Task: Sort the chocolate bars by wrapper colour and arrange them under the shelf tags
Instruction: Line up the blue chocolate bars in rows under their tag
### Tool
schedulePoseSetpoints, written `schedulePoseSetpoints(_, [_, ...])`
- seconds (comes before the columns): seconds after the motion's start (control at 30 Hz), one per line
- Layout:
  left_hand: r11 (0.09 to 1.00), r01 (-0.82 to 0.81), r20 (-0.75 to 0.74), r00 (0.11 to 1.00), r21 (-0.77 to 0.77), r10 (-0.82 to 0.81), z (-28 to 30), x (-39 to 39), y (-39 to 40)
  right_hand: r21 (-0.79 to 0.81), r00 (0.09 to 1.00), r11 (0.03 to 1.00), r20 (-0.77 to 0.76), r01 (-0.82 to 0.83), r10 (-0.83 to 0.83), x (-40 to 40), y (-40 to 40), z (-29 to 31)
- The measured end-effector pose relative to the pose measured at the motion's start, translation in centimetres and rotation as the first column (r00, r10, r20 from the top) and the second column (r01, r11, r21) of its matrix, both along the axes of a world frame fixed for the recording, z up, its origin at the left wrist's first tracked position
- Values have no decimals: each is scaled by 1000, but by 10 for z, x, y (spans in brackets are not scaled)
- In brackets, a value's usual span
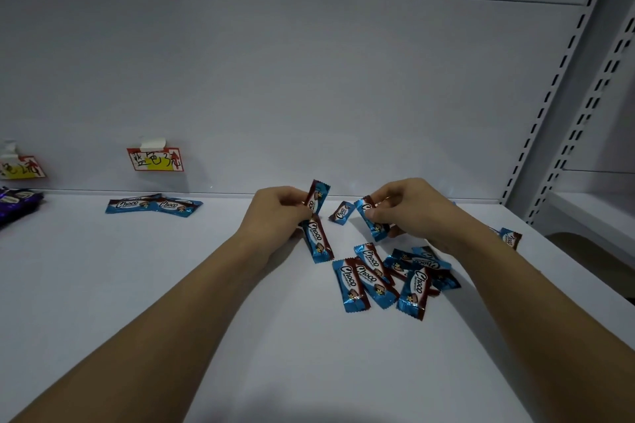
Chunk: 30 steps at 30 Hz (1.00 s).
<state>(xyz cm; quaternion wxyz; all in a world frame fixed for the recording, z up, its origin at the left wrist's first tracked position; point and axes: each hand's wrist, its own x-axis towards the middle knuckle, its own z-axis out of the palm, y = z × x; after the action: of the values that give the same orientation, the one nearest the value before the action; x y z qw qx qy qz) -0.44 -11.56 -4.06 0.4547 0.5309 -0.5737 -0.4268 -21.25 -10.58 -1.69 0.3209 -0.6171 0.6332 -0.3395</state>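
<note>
Near the shelf's back edge, the left hand (278, 213) pinches two blue chocolate bars (318, 225) and the right hand (409, 213) pinches another blue bar (372, 221), above a loose blue pile (388, 280), with two sorted bars (151, 206) under the blue tag (156, 160) toward the back left corner.

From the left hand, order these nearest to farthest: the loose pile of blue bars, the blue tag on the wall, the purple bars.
1. Loose pile of blue bars, just right of the left hand.
2. Blue tag, up left on the wall.
3. Purple bars, far left edge.
</note>
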Motion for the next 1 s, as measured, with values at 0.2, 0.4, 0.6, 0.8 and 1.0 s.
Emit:
schedulePoseSetpoints(0.2, [993, 14, 45, 999, -120, -9, 11, 20, -6, 36, 1000, 999, 25, 13, -14, 2, 1, 3])
schedulePoseSetpoints(0.4, [959, 276, 366, 887, 67, -281, 13, 22, -4, 262, 997, 962, -9, -78, 83, -2, 10, 17])
schedulePoseSetpoints(0.6, [959, 267, 494, 824, 94, -278, 7, 15, -1, 316, 943, 943, -272, -101, 192, 5, 15, 15])
schedulePoseSetpoints(0.8, [965, 219, 638, 724, 147, -261, 7, 13, 0, 289, 877, 952, -427, -98, 220, 9, 17, 17])
schedulePoseSetpoints(1.0, [946, 310, 543, 781, 93, -309, 2, 12, 0, 241, 885, 958, -395, -157, 245, 18, 19, 14])
